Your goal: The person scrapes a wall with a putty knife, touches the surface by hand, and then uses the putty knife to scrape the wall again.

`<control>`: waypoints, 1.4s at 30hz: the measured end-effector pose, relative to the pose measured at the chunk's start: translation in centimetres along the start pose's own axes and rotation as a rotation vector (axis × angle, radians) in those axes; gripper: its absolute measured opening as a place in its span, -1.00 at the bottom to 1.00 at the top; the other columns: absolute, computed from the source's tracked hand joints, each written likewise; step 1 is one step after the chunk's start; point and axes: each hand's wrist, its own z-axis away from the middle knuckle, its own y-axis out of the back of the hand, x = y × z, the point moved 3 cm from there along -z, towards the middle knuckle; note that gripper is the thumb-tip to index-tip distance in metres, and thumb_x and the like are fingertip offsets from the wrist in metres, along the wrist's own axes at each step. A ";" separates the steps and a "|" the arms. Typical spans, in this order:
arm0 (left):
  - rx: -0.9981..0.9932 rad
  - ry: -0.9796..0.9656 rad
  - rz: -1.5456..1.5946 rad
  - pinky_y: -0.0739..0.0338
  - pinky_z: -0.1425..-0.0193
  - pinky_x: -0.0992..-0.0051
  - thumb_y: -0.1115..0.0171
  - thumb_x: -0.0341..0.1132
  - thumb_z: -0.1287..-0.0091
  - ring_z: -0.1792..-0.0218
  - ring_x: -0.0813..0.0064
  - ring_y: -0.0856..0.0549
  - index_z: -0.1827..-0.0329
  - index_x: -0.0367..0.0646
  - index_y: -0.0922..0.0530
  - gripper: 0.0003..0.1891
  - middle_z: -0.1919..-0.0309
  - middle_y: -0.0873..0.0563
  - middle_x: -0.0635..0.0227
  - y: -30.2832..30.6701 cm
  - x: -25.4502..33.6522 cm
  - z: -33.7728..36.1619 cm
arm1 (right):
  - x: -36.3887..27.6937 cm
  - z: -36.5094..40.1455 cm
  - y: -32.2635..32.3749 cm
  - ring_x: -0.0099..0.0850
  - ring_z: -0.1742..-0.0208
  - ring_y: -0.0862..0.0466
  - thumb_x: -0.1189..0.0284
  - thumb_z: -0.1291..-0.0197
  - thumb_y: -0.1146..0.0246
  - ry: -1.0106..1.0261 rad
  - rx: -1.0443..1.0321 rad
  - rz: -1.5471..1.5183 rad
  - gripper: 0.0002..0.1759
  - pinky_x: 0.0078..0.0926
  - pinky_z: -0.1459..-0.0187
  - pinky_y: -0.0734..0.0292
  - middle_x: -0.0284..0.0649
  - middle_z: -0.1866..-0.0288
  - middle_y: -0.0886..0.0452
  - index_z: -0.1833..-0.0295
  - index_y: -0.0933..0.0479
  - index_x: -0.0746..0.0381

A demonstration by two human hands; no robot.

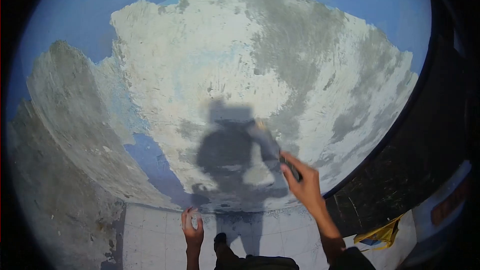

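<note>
My right hand [303,180] is closed around the dark handle of a scraper [270,146], whose blade points up and left toward the wall. The wall [200,65] has blue paint around its upper part and large bare patches of white and grey. My left hand [192,224] is low at the centre left, near the wall's bottom edge, its fingers curled apart with nothing in them. A shadow of head and arms falls on the wall between the two hands.
Light tiled floor [150,237] lies below the wall, with a dark shoe [220,239] on it. A black surface [395,170] borders the wall on the right. A yellow bag-like item [385,234] sits at the lower right.
</note>
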 end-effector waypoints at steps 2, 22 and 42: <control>-0.014 -0.020 0.017 -0.43 -0.39 0.12 -0.23 -0.42 -0.49 -0.40 -0.05 -0.48 -0.22 -0.24 -0.59 -0.72 -0.34 -0.52 -0.01 0.9 1.1 -3.4 | -4.3 -6.1 -1.0 -0.10 -0.04 -0.82 0.48 -0.32 -0.39 0.116 0.093 0.005 -0.60 -0.34 0.01 -0.68 0.03 -0.07 -0.77 -0.27 -0.66 0.23; 0.270 -0.136 -0.234 0.17 -0.66 -0.30 -0.78 0.07 0.21 -0.68 -0.18 0.39 -0.74 -0.04 0.34 0.60 -0.68 0.49 -0.04 7.0 -3.1 -29.9 | -11.8 -20.6 -4.5 -0.62 0.55 -0.62 0.44 -0.40 -0.36 0.292 0.527 0.301 -0.64 -0.59 0.48 -0.43 -0.12 0.44 -0.74 -0.26 -0.67 0.24; 0.225 -0.112 -0.340 0.14 -0.65 -0.34 -0.61 0.41 0.26 -0.64 -0.26 0.47 -0.71 -0.25 0.36 0.67 -0.62 0.57 -0.18 6.9 -3.7 -29.7 | -14.0 -20.7 -3.1 -0.61 0.48 -0.73 0.45 -0.40 -0.34 0.167 0.426 0.359 -0.64 -0.62 0.49 -0.47 -0.07 0.27 -0.84 -0.29 -0.68 0.17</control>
